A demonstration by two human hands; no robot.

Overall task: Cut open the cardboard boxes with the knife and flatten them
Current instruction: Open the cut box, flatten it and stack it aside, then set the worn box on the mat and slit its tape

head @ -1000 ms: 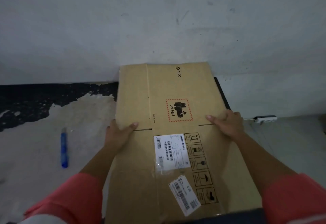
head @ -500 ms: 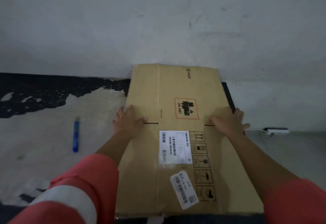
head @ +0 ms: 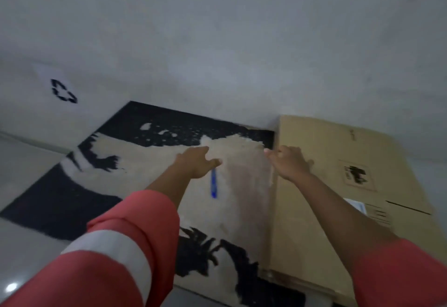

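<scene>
A flattened brown cardboard box with a hazard label and white stickers lies on the floor at the right, its far end against the wall. A blue knife lies on the rug to its left. My left hand hovers just above the knife's far end, fingers loosely extended, holding nothing. My right hand rests on the box's left edge with fingers partly bent. The frame is blurred by motion.
A shaggy black and cream rug covers the floor under the knife and beside the box. A grey wall rises behind, with a recycling symbol at the left. Pale floor lies left of the rug.
The view has swung to the left. My left hand has left the box and reached over to the knife. My right hand has slid from the box's right side to its left edge.
</scene>
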